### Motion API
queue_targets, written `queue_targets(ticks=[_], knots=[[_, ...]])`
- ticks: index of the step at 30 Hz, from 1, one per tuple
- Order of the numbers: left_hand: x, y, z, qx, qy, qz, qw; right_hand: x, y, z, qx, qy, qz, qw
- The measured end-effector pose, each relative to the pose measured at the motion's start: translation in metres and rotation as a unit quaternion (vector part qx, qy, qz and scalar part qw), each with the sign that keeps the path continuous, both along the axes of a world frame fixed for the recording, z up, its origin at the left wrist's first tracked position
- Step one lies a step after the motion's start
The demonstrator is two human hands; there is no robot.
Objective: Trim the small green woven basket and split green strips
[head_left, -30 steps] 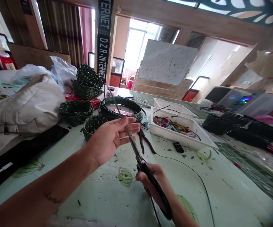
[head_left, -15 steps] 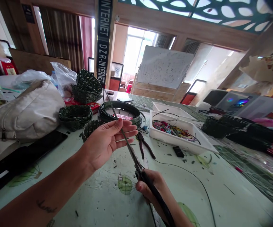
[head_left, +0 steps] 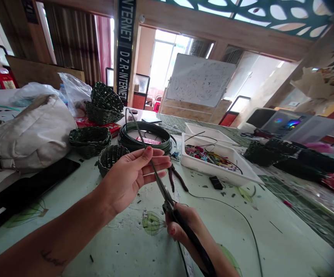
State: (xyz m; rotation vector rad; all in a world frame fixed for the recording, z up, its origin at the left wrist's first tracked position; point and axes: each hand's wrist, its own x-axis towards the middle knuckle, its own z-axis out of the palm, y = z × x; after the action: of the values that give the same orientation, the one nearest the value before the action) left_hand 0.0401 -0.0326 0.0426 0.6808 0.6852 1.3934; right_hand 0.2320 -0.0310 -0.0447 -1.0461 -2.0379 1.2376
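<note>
My left hand (head_left: 126,181) pinches a thin dark green strip (head_left: 138,130) between thumb and forefinger, with the other fingers stretched out. From the pinch the strip rises and bends over at its top, and also runs down toward the scissors. Black-handled scissors (head_left: 195,242) are gripped in my right hand (head_left: 185,221), their blades pointing up and left along the strip. Where exactly the blades meet the strip is hard to make out. Below my right hand a dark length hangs toward the table. Behind my left hand lies a coil of green strip (head_left: 167,147).
Pliers (head_left: 180,179) lie beyond the scissors. A white tray (head_left: 224,177) holds colourful small pieces. A small woven basket (head_left: 104,163) stands behind my left wrist, with other dark baskets (head_left: 90,140) nearby. A pale bag (head_left: 31,134) and a black flat object (head_left: 48,182) lie left.
The view has shifted slightly. Both hands keep nearly the same pose, and the scissor blades look slightly farther apart than before.
</note>
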Motion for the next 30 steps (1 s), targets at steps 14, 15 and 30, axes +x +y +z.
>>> queue_targets(ticks=[14, 15, 30], knots=[[0.0, 0.003, -0.002, 0.007, -0.014, 0.004, 1.0, -0.007, -0.002, 0.001, -0.031, 0.006, -0.03, 0.999], [0.0, 0.003, -0.002, 0.007, -0.016, 0.005, 1.0, -0.007, -0.001, -0.001, -0.033, 0.012, -0.029, 0.999], [-0.001, 0.005, -0.005, 0.019, -0.014, 0.0, 1.0, -0.006, -0.001, -0.011, -0.044, 0.023, -0.059, 0.997]])
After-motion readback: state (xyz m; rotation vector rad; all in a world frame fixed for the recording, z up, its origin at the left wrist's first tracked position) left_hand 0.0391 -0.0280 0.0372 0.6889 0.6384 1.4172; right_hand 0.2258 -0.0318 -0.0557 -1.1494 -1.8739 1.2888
